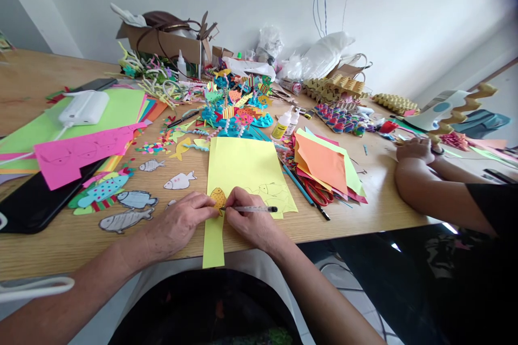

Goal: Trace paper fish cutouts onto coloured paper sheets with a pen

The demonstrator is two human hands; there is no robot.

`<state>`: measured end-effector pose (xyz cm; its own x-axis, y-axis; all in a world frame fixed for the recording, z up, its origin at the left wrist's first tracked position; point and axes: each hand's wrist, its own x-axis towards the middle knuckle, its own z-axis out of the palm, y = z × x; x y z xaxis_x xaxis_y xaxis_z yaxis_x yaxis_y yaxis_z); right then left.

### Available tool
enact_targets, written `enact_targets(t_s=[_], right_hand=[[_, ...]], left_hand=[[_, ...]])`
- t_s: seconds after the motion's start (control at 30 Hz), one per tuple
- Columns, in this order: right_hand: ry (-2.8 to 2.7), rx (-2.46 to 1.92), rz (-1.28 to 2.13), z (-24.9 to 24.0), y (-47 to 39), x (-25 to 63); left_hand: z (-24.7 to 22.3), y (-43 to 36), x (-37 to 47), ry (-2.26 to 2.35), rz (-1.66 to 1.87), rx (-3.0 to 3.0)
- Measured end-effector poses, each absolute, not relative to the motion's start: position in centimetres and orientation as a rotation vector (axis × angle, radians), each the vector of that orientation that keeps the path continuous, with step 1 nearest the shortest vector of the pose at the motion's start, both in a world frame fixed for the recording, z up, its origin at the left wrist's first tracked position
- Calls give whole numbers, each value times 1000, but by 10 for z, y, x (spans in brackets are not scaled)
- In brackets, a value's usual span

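An orange spotted paper fish (217, 198) lies on a sheet of yellow paper (246, 159), whose narrow strip hangs past the table's front edge. My left hand (182, 222) presses the fish's left side against the paper with its fingertips, its fingers held together. A pen (254, 209) is pinched in my right hand (253, 223), with its tip at the fish's lower right edge. Faint fish outlines show on the paper's right part. Grey and white fish cutouts (180, 180) lie left of the sheet.
Coloured paper (321, 161), red-handled scissors (318, 192) and pencils lie to the right. Glue bottles (282, 124) stand behind, near a colourful fish model (234, 105). A phone (48, 199) and white charger (83, 108) are at left. Another person's hands (416, 151) rest at far right.
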<state>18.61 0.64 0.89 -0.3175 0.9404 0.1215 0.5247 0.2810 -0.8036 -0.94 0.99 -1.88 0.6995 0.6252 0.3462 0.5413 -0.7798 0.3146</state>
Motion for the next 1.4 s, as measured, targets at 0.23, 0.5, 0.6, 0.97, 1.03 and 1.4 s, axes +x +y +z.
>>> enact_targets(t_s=[0.23, 0.5, 0.6, 0.97, 1.03, 1.4], right_hand=[[-1963, -1311, 900, 11, 5, 187], [-1995, -1295, 886, 12, 0, 190], [-2001, -1286, 901, 12, -1, 192], [-1897, -1222, 1004, 12, -4, 188], [-1903, -1225, 1009, 10, -4, 186], [-1940, -1222, 943, 5, -3, 184]], left_hand=[[-17, 10, -9, 923, 683, 2729], [-18, 10, -9, 928, 670, 2684], [-21, 10, -11, 930, 674, 2658], [-17, 19, -12, 878, 630, 2559], [-17, 19, -11, 886, 638, 2535], [-16, 19, -10, 874, 669, 2552]])
